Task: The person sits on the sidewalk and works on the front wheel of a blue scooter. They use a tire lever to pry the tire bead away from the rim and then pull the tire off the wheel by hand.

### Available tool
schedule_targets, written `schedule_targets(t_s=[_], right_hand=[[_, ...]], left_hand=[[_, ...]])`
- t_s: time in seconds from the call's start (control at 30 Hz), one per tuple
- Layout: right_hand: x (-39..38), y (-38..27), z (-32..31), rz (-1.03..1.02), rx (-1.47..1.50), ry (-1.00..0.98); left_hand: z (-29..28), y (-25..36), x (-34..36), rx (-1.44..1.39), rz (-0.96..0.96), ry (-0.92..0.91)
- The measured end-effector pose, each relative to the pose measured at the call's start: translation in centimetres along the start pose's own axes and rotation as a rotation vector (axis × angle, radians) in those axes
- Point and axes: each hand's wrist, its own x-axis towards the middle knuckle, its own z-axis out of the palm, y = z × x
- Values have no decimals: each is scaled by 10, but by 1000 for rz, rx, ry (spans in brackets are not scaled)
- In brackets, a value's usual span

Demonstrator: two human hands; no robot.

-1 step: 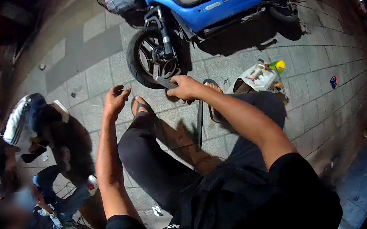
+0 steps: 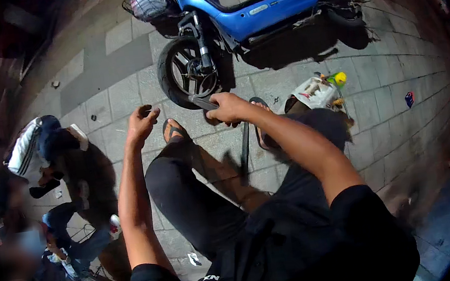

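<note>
In my right hand (image 2: 226, 108) is a grey flat strip (image 2: 202, 103), its end sticking out leftward between thumb and fingers, in front of the scooter's front wheel (image 2: 172, 74). Below that hand a long dark strip (image 2: 245, 146) hangs or stands between my legs; whether the two are one piece cannot be told. My left hand (image 2: 143, 121) is raised over my left foot with the fingers partly bent and apart, and nothing shows in it. The blue electric scooter (image 2: 276, 10) stands just beyond both hands.
Right of my knee sits a whitish open container (image 2: 314, 93) with small items, beside a yellow-capped green bottle (image 2: 338, 79). A small blue-and-red box (image 2: 410, 99) lies farther right. To the left, people (image 2: 68, 233) sit low. A wrapped bundle (image 2: 149, 3) fills the scooter's basket.
The view has shifted very slightly. The grey strip's end in my right hand looks a little lower and darker. Both hands keep almost the same place.
</note>
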Motion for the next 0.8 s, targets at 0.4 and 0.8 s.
schedule_targets(t_s=[0.4,0.8], right_hand=[[-178,4,64,-229,-3,-272],[-189,0,63,-200,-71,-583]], left_hand=[[37,50,-153,-34,222,-65],[67,-7,-94,85,92,127]])
